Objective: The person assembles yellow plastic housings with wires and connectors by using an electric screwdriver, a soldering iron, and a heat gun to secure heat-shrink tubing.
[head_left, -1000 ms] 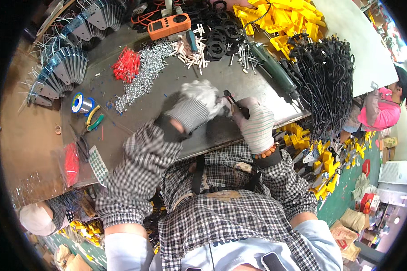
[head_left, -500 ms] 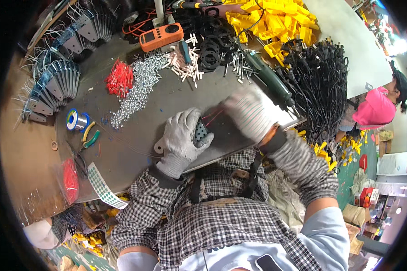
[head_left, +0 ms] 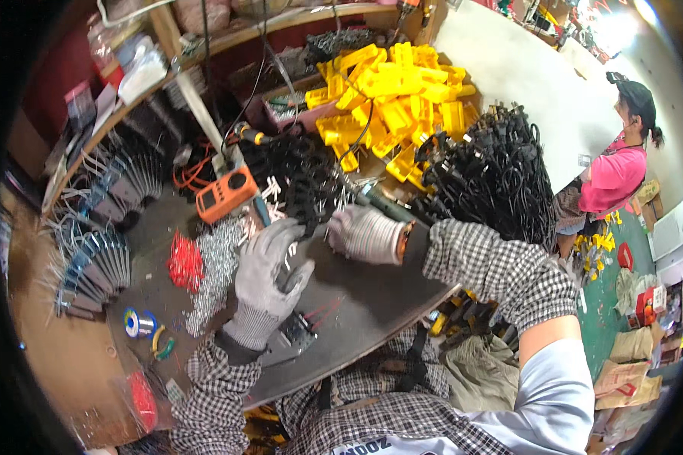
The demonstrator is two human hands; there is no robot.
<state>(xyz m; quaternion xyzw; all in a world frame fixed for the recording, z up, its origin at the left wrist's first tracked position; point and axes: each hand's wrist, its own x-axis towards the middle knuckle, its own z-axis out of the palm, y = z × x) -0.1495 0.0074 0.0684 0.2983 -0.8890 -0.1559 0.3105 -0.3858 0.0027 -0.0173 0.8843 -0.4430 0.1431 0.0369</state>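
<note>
My left hand (head_left: pixel 269 277), in a grey knit glove, reaches over the table beside the small white sleeves (head_left: pixel 272 199), thumb and fingers apart. A small white piece shows close to its fingertips; whether they touch it I cannot tell. My right hand (head_left: pixel 366 233), gloved in striped white, is closed near the black ring-shaped parts (head_left: pixel 300 178); anything inside its fingers is hidden. On the table below my left hand lies a dark perforated part (head_left: pixel 297 331) with thin red wires, touched by neither hand. A screwdriver with a teal handle (head_left: pixel 262 211) rests by my left fingertips.
An orange meter (head_left: pixel 226 196), a silver screw pile (head_left: pixel 212 280) and red wire pieces (head_left: pixel 185 262) lie left. Yellow plastic housings (head_left: pixel 395 98) and black cables (head_left: pixel 501 182) are heaped behind. A solder spool (head_left: pixel 138 324) sits left; a person in pink (head_left: pixel 615 178) is far right.
My left hand has let go of the perforated part, now on the table, and moved forward toward the white sleeves. My right hand has moved left, off the red wires. The view has shifted.
</note>
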